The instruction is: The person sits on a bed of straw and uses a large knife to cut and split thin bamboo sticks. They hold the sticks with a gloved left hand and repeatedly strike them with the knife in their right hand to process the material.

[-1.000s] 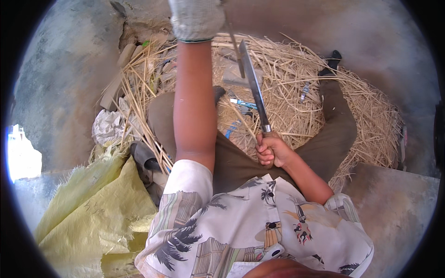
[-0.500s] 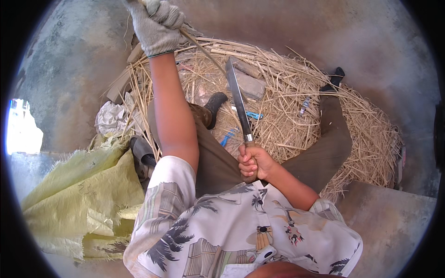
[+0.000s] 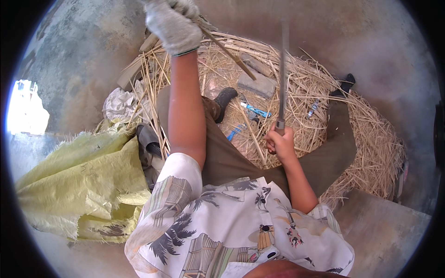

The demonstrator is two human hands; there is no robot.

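Note:
My left hand (image 3: 174, 27), in a pale knitted glove, reaches far forward at the upper left and is closed round a thin bamboo-like stick (image 3: 228, 53). From the glove the stick slants down to the right, its end hanging above a grey block (image 3: 257, 85). My bare right hand (image 3: 281, 141) grips the handle of a long knife (image 3: 282, 78). Its blade points away from me, nearly edge-on and slightly blurred, to the right of the stick and apart from it. The part of the stick inside the glove is hidden.
Straw-like shavings (image 3: 366, 134) spread between and beyond my outstretched legs. Two blue-handled tools (image 3: 256, 110) lie near my left foot. Yellow woven sacking (image 3: 83, 185) and crumpled pale material (image 3: 118, 103) are at the left. A wooden piece (image 3: 256, 64) lies behind the block.
My right hand has lifted the knife away from the stick, rightward and forward, turning the blade edge-on. The left hand has shifted slightly right and up. A pale strip now shows beside my lap.

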